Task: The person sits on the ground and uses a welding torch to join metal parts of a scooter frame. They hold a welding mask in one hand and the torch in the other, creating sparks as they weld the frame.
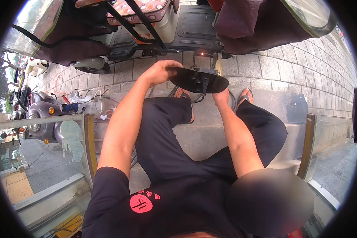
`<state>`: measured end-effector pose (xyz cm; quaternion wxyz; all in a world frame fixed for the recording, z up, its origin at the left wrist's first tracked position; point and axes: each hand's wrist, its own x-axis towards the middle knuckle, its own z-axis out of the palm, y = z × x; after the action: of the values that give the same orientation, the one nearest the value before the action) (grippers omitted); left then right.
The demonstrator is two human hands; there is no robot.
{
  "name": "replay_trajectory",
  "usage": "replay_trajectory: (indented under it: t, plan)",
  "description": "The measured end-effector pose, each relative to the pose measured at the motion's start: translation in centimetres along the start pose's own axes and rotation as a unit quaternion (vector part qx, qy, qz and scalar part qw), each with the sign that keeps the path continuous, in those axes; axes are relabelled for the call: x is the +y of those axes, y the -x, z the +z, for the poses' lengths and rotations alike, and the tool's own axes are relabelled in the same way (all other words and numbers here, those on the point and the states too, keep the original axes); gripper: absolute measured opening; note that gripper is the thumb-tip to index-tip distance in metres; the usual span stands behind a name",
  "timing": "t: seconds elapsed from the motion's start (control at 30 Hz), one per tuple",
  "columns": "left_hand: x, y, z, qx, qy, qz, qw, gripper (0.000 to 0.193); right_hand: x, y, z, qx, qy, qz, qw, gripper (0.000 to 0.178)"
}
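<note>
A black round, shallow disc is tilted up in front of my knees, with a dark cord and its thick sleeve coming out of the face turned to me. My left hand is closed on its left edge, the thumb on the near face and the fingers along the top. Close against the lower right rim is my right hand. Its fingers are hidden behind the disc, so what it grips does not show. Just past the disc's upper right edge, a tan and dark metal piece sticks up, partly covered.
Stone steps lie under my legs, between glass panels with brown posts. A three-wheeled vehicle stands ahead on the paving. Left are a grey scooter, a blue cylinder and loose wires.
</note>
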<state>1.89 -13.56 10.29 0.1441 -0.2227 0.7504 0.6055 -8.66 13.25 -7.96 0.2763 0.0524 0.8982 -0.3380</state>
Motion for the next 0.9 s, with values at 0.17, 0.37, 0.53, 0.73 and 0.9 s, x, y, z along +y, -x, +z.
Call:
replay_trajectory:
  t: [0.17,0.37,0.53,0.73,0.9]
  plan:
    - [0.2,0.0,0.1,-0.004,0.005,0.006,1.0,0.027,0.7,-0.8,0.4,0.0,0.002,0.007,1.0,0.058]
    - [0.0,-0.1,0.0,0.002,-0.001,0.0,1.0,0.027,0.5,-0.7,0.4,-0.005,0.003,0.014,1.0,0.058]
    - [0.1,0.0,0.1,0.001,0.0,-0.001,1.0,0.028,0.4,-0.5,0.4,-0.008,0.005,0.001,1.0,0.059]
    - [0.3,0.2,0.1,0.006,-0.009,0.0,1.0,0.028,0.5,-0.9,0.8,-0.012,0.004,0.019,1.0,0.062]
    - [0.0,-0.2,0.0,0.004,-0.004,0.01,1.0,0.028,2.1,-1.8,2.6,0.091,0.006,-0.047,0.995,0.053]
